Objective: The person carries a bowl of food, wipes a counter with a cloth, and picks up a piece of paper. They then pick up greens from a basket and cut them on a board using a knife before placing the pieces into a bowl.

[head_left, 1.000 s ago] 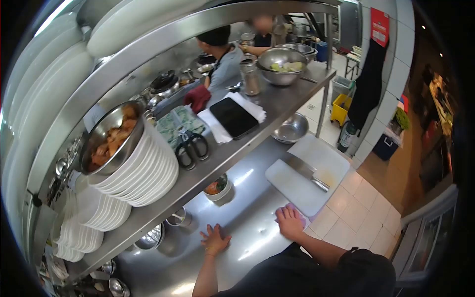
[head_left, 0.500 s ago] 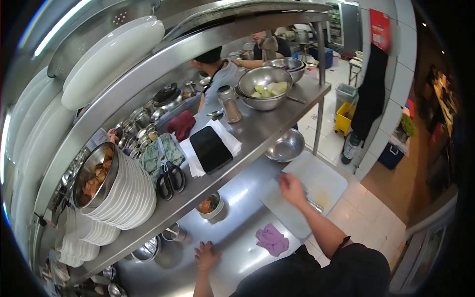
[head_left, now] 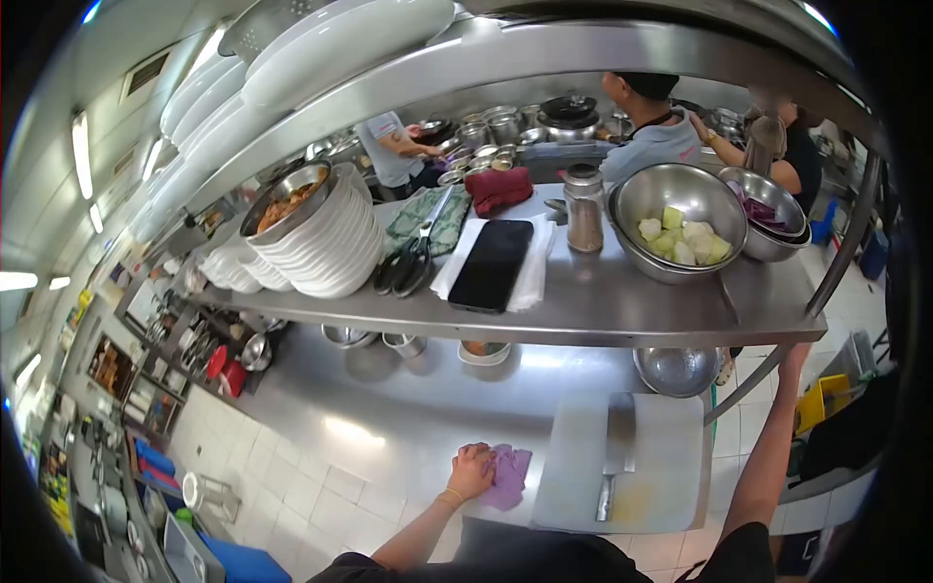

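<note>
My left hand [head_left: 470, 470] lies on the left edge of a crumpled purple cloth [head_left: 508, 478] on the steel counter, its fingers curled on the fabric. My right arm stretches forward past the right side of the cutting board, and my right hand [head_left: 795, 358] is beside the shelf post, under the shelf's end. Its fingers are hidden there. A cleaver [head_left: 619, 437] lies flat on the white cutting board [head_left: 564, 486], handle toward me. Behind the board stands a steel bowl [head_left: 677, 373], partly under the shelf.
The steel shelf [head_left: 583, 316] above the counter carries stacked plates [head_left: 335, 238], scissors [head_left: 413, 262], a phone [head_left: 493, 264], a shaker [head_left: 584, 209] and a bowl of cut vegetables [head_left: 680, 209]. Small containers stand beneath it. Co-workers [head_left: 653, 126] are behind the shelf.
My left hand has moved right across the counter onto the purple cloth. My right hand has left the cutting board and reached forward to the shelf post. The view has turned left.
</note>
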### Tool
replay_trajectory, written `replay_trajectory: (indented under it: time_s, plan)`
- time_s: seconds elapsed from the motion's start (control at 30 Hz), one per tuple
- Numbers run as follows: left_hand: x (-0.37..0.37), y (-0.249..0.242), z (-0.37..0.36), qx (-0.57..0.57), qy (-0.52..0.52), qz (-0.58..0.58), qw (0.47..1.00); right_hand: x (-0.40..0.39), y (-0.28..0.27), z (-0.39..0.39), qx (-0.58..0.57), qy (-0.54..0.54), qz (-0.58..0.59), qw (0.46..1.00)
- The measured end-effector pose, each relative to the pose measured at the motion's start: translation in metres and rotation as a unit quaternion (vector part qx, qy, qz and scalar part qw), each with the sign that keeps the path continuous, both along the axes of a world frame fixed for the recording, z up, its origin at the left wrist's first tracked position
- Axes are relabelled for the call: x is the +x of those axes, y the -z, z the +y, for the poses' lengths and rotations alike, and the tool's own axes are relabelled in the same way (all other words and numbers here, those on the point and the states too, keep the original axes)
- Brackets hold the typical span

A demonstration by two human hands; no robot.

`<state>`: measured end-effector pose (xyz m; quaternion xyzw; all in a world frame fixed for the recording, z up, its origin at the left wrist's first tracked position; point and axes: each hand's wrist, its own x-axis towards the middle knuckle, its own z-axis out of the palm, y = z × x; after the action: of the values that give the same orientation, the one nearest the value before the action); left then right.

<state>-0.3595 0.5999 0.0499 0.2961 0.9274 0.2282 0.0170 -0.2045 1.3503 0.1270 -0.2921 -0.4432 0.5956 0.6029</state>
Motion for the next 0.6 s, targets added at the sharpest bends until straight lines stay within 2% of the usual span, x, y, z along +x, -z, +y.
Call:
replay_trajectory:
  time_s: [0.07, 0.13, 0.17, 0.23, 0.33, 0.4, 0.5, 0.57, 0.6]
  plan:
    - [0.022, 0.011, 0.014, -0.039, -0.016, 0.016, 0.999, -0.023, -0.010, 0.018, 0.021, -0.057, -0.040, 0.997]
    - [0.032, 0.009, 0.020, -0.040, -0.098, 0.062, 0.992, -0.042, -0.024, 0.027, 0.040, -0.079, -0.066, 0.994]
    - [0.038, 0.006, 0.022, -0.046, -0.099, 0.060, 0.992, -0.048, -0.029, 0.029, 0.048, -0.090, -0.073, 0.992]
    - [0.047, 0.002, 0.028, 0.011, -0.122, 0.035, 0.992, -0.059, -0.041, 0.032, 0.061, -0.109, -0.076, 0.989]
    - [0.063, -0.006, 0.042, -0.050, -0.151, 0.030, 0.987, -0.079, -0.053, 0.028, 0.078, -0.134, -0.074, 0.985]
    - [0.069, -0.011, 0.049, -0.040, -0.158, 0.034, 0.986, -0.095, -0.063, 0.022, 0.088, -0.140, -0.071, 0.984]
    - [0.075, -0.037, 0.081, 0.000, -0.151, 0.046, 0.988, -0.115, -0.083, 0.009, 0.108, -0.139, -0.074, 0.982]
    - [0.067, -0.048, 0.097, 0.146, -0.089, 0.042, 0.984, -0.123, -0.094, 0.001, 0.120, -0.140, -0.075, 0.980]
    - [0.070, -0.075, 0.120, 0.174, -0.090, 0.012, 0.981, -0.123, -0.097, -0.005, 0.128, -0.140, -0.076, 0.979]
